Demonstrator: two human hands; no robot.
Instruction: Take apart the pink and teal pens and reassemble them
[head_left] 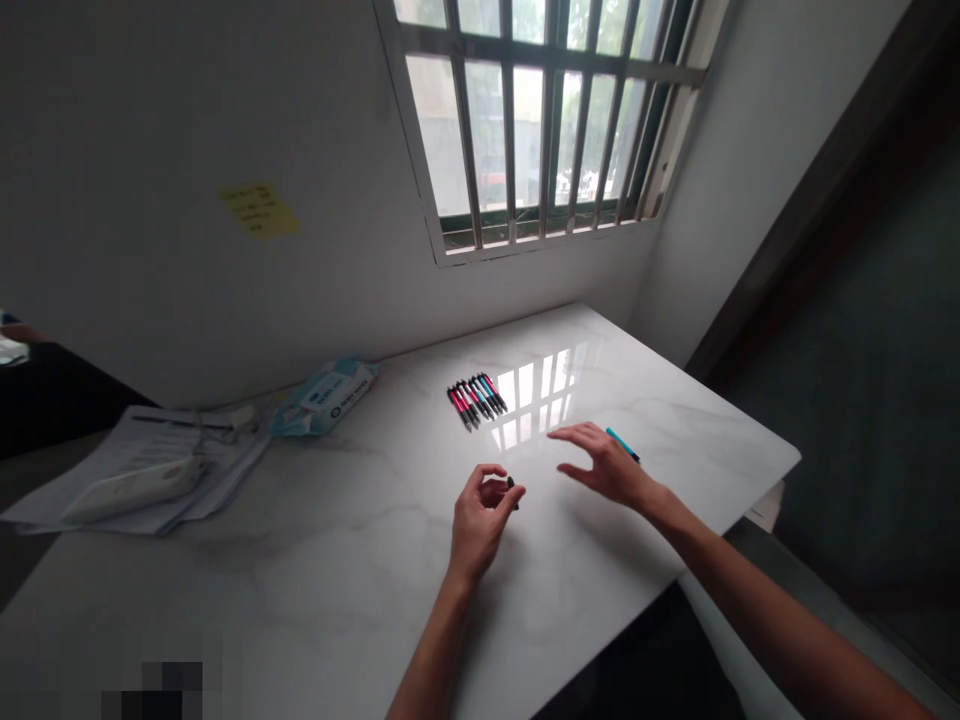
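Observation:
Over the middle of the white table, my left hand (482, 515) is closed, thumb and fingers pinching a small black pen part (513, 484). Most of that piece is hidden by the fingers, so its full shape does not show. To its right, my right hand (604, 465) hovers with fingers stretched out and apart, holding nothing visible. A teal pen-like barrel with a dark end (622, 443) is just beyond the right hand, partly behind it. Farther back, several red, teal and dark pens (477, 400) lie side by side in a neat row.
The marbled white table (337, 570) meets the wall under a barred window (540, 130). At the left are a blue wipes pack (324, 398), papers (146, 445) and a white device (135, 490). A yellow note (259, 208) sticks to the wall.

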